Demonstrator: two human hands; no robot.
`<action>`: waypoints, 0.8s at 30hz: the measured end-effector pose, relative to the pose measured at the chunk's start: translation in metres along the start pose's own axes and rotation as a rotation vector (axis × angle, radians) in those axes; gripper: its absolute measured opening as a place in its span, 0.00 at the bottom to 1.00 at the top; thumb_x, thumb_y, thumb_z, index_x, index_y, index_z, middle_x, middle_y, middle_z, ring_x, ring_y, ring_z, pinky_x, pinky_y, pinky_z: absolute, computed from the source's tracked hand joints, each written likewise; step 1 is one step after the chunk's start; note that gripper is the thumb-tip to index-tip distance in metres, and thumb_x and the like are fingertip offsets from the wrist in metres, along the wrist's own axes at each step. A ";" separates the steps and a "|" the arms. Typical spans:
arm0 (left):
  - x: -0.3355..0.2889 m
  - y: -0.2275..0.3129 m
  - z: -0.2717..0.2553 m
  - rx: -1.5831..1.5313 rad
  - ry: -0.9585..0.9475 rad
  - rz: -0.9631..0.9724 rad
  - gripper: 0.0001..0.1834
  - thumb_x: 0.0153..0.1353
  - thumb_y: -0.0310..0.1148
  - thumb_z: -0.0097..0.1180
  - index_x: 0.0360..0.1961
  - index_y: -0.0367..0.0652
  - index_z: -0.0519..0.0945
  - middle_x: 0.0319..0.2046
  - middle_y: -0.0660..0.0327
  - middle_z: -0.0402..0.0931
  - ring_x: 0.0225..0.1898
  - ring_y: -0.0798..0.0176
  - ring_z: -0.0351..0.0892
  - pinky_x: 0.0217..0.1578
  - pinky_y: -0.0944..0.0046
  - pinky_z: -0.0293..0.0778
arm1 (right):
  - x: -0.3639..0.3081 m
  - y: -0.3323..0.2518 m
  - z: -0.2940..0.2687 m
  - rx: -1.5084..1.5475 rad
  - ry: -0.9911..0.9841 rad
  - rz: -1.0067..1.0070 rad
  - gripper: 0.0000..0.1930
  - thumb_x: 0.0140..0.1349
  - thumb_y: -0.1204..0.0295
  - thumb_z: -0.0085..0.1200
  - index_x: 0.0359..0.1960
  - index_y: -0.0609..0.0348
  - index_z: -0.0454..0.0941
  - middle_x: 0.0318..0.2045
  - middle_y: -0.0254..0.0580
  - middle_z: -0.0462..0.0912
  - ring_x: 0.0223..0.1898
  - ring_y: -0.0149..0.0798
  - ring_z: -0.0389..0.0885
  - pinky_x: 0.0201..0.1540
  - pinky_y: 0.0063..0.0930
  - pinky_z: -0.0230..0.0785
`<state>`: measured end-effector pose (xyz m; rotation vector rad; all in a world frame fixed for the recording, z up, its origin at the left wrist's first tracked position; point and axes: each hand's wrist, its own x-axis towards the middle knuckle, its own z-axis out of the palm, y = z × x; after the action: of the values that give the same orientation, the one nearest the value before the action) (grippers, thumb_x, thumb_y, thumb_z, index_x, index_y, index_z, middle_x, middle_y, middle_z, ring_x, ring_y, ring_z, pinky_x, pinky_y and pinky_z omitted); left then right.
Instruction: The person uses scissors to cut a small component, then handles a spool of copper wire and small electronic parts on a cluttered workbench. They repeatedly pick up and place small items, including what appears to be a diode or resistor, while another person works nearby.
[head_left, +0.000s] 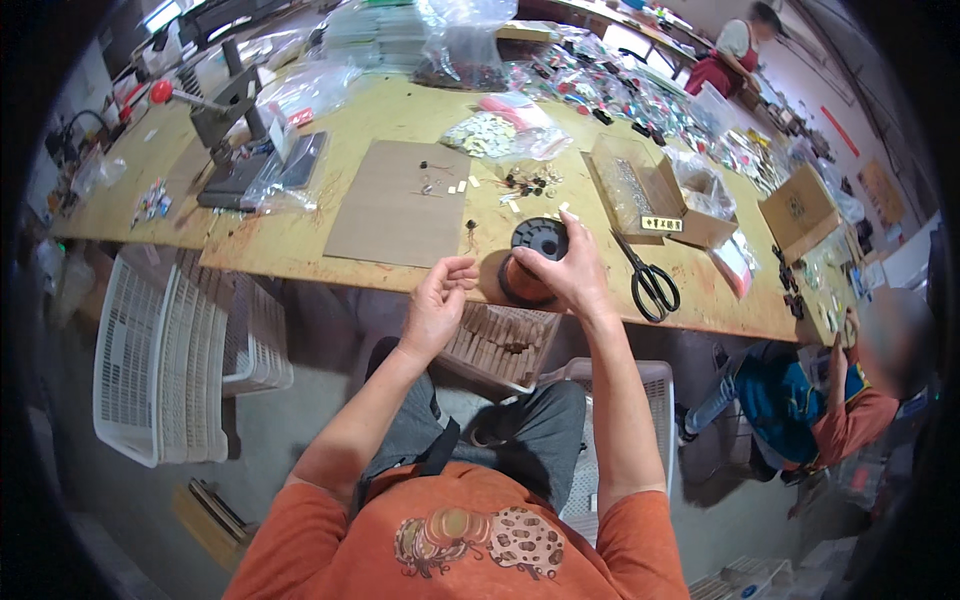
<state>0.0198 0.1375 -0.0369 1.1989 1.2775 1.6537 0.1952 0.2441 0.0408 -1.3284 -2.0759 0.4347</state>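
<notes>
A black spool (541, 236) wound with orange-red wire stands near the table's front edge. My right hand (580, 268) wraps round it from the right, thumb on the near side and fingers at the far rim. Just left of the spool, over the table edge, my left hand (437, 308) has its fingers bent and drawn together with the thumb; anything between them is too small to make out. A small black part with thin wires (471, 228) lies beyond the left hand. Black-handled scissors (652, 288) rest to the right of the spool.
A brown cardboard sheet (390, 205) holds small parts. Behind stand a lever press (228, 125), bags of white pieces (482, 134) and open boxes (622, 180). Crates (165, 360) sit below left. One person (850, 400) works at right, another (730, 55) stands far back.
</notes>
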 end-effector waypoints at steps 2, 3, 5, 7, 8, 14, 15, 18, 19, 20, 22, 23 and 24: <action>-0.009 0.000 0.001 0.003 0.011 -0.005 0.18 0.60 0.16 0.44 0.52 0.35 0.73 0.43 0.58 0.79 0.42 0.69 0.77 0.47 0.70 0.74 | 0.005 0.000 -0.002 0.026 -0.073 0.026 0.50 0.41 0.45 0.68 0.61 0.71 0.66 0.54 0.62 0.74 0.56 0.53 0.74 0.59 0.38 0.66; -0.012 0.000 0.004 0.006 0.007 -0.004 0.18 0.60 0.16 0.43 0.51 0.35 0.73 0.42 0.58 0.79 0.42 0.68 0.78 0.46 0.69 0.75 | 0.004 0.001 -0.007 0.037 -0.093 0.038 0.50 0.42 0.45 0.68 0.60 0.71 0.66 0.54 0.63 0.74 0.56 0.52 0.74 0.59 0.38 0.66; -0.018 -0.004 0.007 0.021 0.006 -0.002 0.18 0.57 0.15 0.44 0.49 0.35 0.74 0.42 0.56 0.79 0.41 0.67 0.80 0.41 0.69 0.77 | 0.009 0.016 -0.001 0.143 -0.140 0.106 0.48 0.43 0.46 0.68 0.60 0.72 0.67 0.54 0.63 0.75 0.55 0.51 0.76 0.59 0.36 0.66; -0.023 0.005 0.010 0.117 0.011 0.040 0.19 0.56 0.15 0.45 0.49 0.35 0.75 0.42 0.55 0.79 0.40 0.66 0.80 0.39 0.68 0.77 | 0.011 0.018 -0.006 0.317 -0.174 0.178 0.49 0.44 0.47 0.68 0.62 0.72 0.64 0.54 0.62 0.74 0.57 0.51 0.74 0.60 0.37 0.65; -0.025 0.007 0.011 0.163 0.011 0.060 0.19 0.55 0.15 0.46 0.49 0.35 0.75 0.42 0.55 0.79 0.40 0.65 0.81 0.38 0.67 0.78 | 0.011 0.017 -0.012 0.402 -0.214 0.215 0.50 0.44 0.48 0.69 0.63 0.71 0.62 0.56 0.63 0.73 0.59 0.52 0.72 0.61 0.37 0.63; -0.028 -0.005 0.003 0.143 0.024 0.066 0.17 0.58 0.17 0.49 0.49 0.35 0.75 0.44 0.57 0.78 0.39 0.69 0.80 0.37 0.71 0.76 | 0.004 -0.003 -0.030 -0.091 -0.342 -0.277 0.57 0.37 0.50 0.75 0.68 0.62 0.56 0.66 0.61 0.58 0.67 0.55 0.59 0.67 0.41 0.56; -0.029 -0.002 0.003 0.157 0.028 0.077 0.16 0.58 0.17 0.49 0.49 0.35 0.75 0.43 0.57 0.78 0.39 0.69 0.80 0.36 0.71 0.76 | 0.001 -0.006 -0.032 -0.131 -0.318 -0.293 0.54 0.36 0.53 0.75 0.67 0.57 0.59 0.66 0.59 0.58 0.66 0.58 0.60 0.66 0.43 0.57; -0.034 0.013 0.002 0.178 0.052 0.118 0.16 0.57 0.18 0.51 0.47 0.36 0.76 0.41 0.56 0.78 0.37 0.65 0.81 0.35 0.68 0.77 | -0.015 -0.020 -0.037 -0.144 -0.196 -0.275 0.48 0.38 0.59 0.74 0.63 0.56 0.65 0.65 0.56 0.60 0.64 0.58 0.63 0.65 0.43 0.59; -0.034 0.017 0.001 0.181 0.065 0.134 0.16 0.56 0.18 0.51 0.47 0.37 0.76 0.41 0.56 0.78 0.37 0.64 0.81 0.35 0.67 0.78 | -0.023 -0.020 -0.036 -0.115 -0.103 -0.329 0.38 0.39 0.66 0.73 0.56 0.56 0.71 0.63 0.53 0.64 0.61 0.57 0.67 0.61 0.43 0.63; -0.033 0.016 0.001 0.171 0.067 0.139 0.16 0.56 0.18 0.52 0.47 0.37 0.77 0.40 0.56 0.78 0.37 0.64 0.81 0.35 0.67 0.78 | -0.030 -0.022 -0.031 -0.146 0.052 -0.409 0.29 0.40 0.71 0.72 0.48 0.56 0.76 0.55 0.49 0.71 0.55 0.52 0.71 0.56 0.42 0.66; -0.032 0.014 -0.002 0.163 0.062 0.143 0.15 0.56 0.19 0.53 0.46 0.37 0.77 0.39 0.57 0.79 0.37 0.64 0.81 0.34 0.67 0.78 | -0.044 -0.019 -0.027 -0.223 0.120 -0.516 0.24 0.41 0.74 0.71 0.43 0.56 0.78 0.47 0.44 0.76 0.49 0.49 0.73 0.50 0.41 0.68; -0.031 0.013 -0.002 0.162 0.063 0.138 0.14 0.57 0.19 0.52 0.45 0.38 0.77 0.39 0.57 0.79 0.37 0.64 0.82 0.34 0.67 0.78 | -0.048 -0.021 -0.023 -0.165 0.143 -0.503 0.19 0.43 0.75 0.69 0.40 0.56 0.80 0.40 0.42 0.78 0.45 0.47 0.75 0.47 0.39 0.68; -0.032 0.011 -0.001 0.148 0.061 0.131 0.14 0.57 0.19 0.52 0.45 0.38 0.78 0.39 0.57 0.80 0.38 0.64 0.82 0.34 0.67 0.78 | -0.050 -0.021 -0.021 -0.156 0.150 -0.476 0.17 0.44 0.75 0.68 0.39 0.56 0.80 0.39 0.42 0.78 0.44 0.47 0.75 0.46 0.38 0.68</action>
<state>0.0286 0.1053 -0.0340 1.3545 1.4064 1.7250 0.2094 0.1891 0.0519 -0.8704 -2.2375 -0.0327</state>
